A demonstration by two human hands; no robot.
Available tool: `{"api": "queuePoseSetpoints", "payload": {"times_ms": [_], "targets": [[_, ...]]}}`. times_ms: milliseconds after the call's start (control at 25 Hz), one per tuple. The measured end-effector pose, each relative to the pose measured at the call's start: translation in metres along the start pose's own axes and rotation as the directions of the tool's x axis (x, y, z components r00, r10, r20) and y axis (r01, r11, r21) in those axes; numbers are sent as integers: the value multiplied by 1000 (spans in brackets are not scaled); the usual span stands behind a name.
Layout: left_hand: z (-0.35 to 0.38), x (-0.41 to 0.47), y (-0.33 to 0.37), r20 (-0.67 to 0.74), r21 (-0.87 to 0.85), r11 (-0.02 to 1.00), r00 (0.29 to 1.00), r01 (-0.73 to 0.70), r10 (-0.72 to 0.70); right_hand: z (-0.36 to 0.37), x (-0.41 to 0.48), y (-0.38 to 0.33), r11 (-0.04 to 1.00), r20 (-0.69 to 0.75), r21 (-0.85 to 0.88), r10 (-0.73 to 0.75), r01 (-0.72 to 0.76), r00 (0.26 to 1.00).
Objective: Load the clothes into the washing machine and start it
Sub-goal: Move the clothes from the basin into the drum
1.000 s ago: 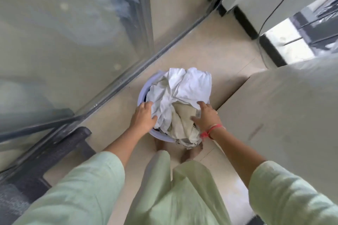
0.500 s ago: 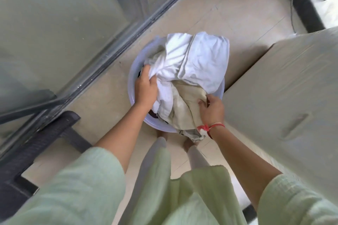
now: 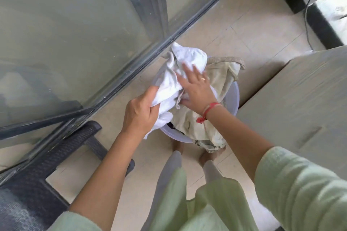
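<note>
Head view: your left hand (image 3: 139, 114) clutches the near end of the white garment (image 3: 185, 54), which runs far-ward over the basin (image 3: 235, 99), while your right hand (image 3: 195, 90) lies flat on it.

Soft daylight, mild motion blur, wide-angle bending at edges.

A home's balcony or utility corner. Beige floor tiles (image 3: 244, 30) run beside a large sliding glass door (image 3: 75, 43) that fills the upper left of the frame. A plastic tub (image 3: 236, 99) heaped with clothes (image 3: 187, 56) sits on the floor. A dark wicker seat (image 3: 71, 148) stands lower left, and a cable (image 3: 306, 17) trails upper right.
</note>
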State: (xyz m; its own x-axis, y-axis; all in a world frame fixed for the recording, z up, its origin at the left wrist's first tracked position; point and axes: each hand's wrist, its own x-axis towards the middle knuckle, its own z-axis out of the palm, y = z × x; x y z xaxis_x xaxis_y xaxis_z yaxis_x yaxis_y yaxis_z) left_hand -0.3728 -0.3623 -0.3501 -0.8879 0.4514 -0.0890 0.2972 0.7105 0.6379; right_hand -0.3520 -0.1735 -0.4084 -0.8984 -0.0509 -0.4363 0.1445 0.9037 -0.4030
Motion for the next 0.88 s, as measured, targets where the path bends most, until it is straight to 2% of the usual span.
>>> {"api": "queuePoseSetpoints", "payload": {"times_ms": [40, 80, 160, 240, 280, 320, 360, 400, 440, 480, 520, 560, 600, 640, 680, 720, 760, 840, 880], "targets": [[-10, 1, 3, -20, 26, 999, 999, -36, 36, -5, 6, -7, 999, 43, 27, -34, 33, 999], [-21, 1, 5, -38, 55, 998, 999, -34, 36, -11, 7, -12, 996, 24, 90, -17, 15, 1000], [-49, 0, 4, -59, 113, 992, 997, 48, -41, -32, -12, -18, 971, -92, 221, 112, -89, 989], [-71, 3, 7, -43, 162, 978, 991, 133, -128, -63, -45, -21, 963, -212, 223, 199, -150, 957], [-79, 6, 9, -23, 179, 971, 988, 157, -155, -78, -62, -22, 959, -217, 225, 224, -175, 950], [-86, 8, 16, 2, 173, 971, 986, 165, -168, -93, -79, -22, 949, -153, 246, 241, -199, 958], [-92, 10, 23, 37, 140, 977, 986, 158, -164, -103, -91, -21, 931, -7, 294, 229, -217, 973], [-96, 10, 28, 69, 89, 986, 987, 140, -147, -107, -101, -18, 904, 207, 352, 180, -244, 962], [-101, 8, 31, 83, 46, 992, 989, 116, -119, -104, -110, -15, 850, 444, 431, 95, -305, 891], [-106, 4, 31, 91, 23, 995, 991, 97, -99, -95, -117, -10, 770, 622, 498, 4, -399, 783], [-112, -2, 31, 95, 20, 996, 992, 85, -87, -81, -124, -3, 654, 697, 558, -33, -511, 717], [-116, -8, 29, 89, 34, 996, 992, 82, -85, -63, -126, 7, 553, 685, 594, 33, -585, 727], [-120, -14, 26, 76, 66, 994, 993, 83, -88, -43, -124, 19, 492, 609, 609, 211, -622, 764], [-121, -21, 22, 66, 111, 991, 994, 79, -87, -26, -119, 32, 511, 467, 565, 449, -648, 762], [-122, -27, 20, 56, 157, 985, 995, 73, -82, -9, -111, 45, 553, 326, 473, 613, -686, 719], [-120, -33, 18, 43, 187, 980, 996, 70, -80, 6, -102, 53, 588, 232, 387, 684, -711, 692], [-118, -37, 16, 24, 200, 977, 996, 78, -85, 20, -91, 56, 625, 208, 316, 688, -714, 695], [-113, -41, 11, -11, 165, 978, 991, 131, -131, 43, -69, 49, 712, 234, 212, 628, -670, 742], [-111, -41, 9, -21, 144, 978, 988, 152, -150, 46, -60, 41, 739, 184, 218, 610, -637, 771]]}}
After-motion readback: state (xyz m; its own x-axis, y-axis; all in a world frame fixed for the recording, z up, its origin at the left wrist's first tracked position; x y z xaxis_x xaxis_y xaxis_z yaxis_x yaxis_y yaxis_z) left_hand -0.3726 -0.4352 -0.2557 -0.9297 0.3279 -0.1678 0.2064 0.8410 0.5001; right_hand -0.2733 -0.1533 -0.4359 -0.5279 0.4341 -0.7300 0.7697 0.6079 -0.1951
